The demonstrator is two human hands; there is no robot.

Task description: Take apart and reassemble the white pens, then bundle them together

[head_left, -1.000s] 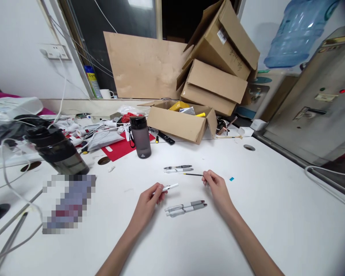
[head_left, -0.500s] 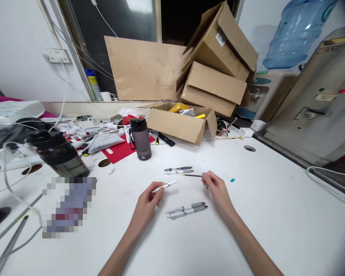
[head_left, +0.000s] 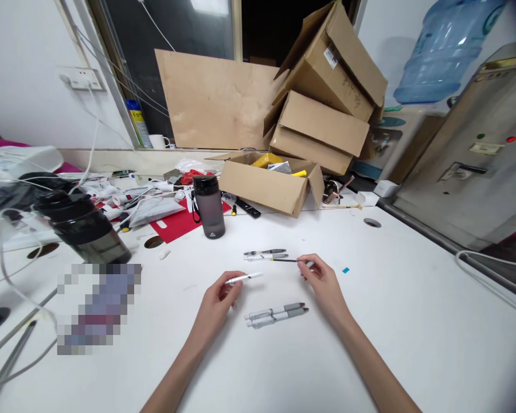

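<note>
My left hand (head_left: 220, 298) is closed around a white pen barrel (head_left: 250, 276), whose front end points right. Opposite it, my right hand (head_left: 320, 278) pinches a thin dark pen refill (head_left: 286, 261) with a yellow end facing left. A small grey piece (head_left: 310, 264) also shows at the right fingers; its kind is unclear. The barrel and the refill are apart. Between my forearms lie two white-and-grey pens (head_left: 277, 315) side by side. Beyond my hands rest a dark pen (head_left: 264, 252) and a white-and-grey pen (head_left: 258, 257).
A small blue tab (head_left: 346, 270) lies right of my right hand. Farther back stand a dark water bottle (head_left: 209, 209) and an open cardboard box (head_left: 262, 186). A larger black bottle (head_left: 86, 229), cables and clutter fill the left side. A remote (head_left: 248, 207) lies near the box.
My right hand has turned slightly and shifted a little left with the refill, and a grey piece now shows at its fingers. The left hand's barrel has levelled slightly.
</note>
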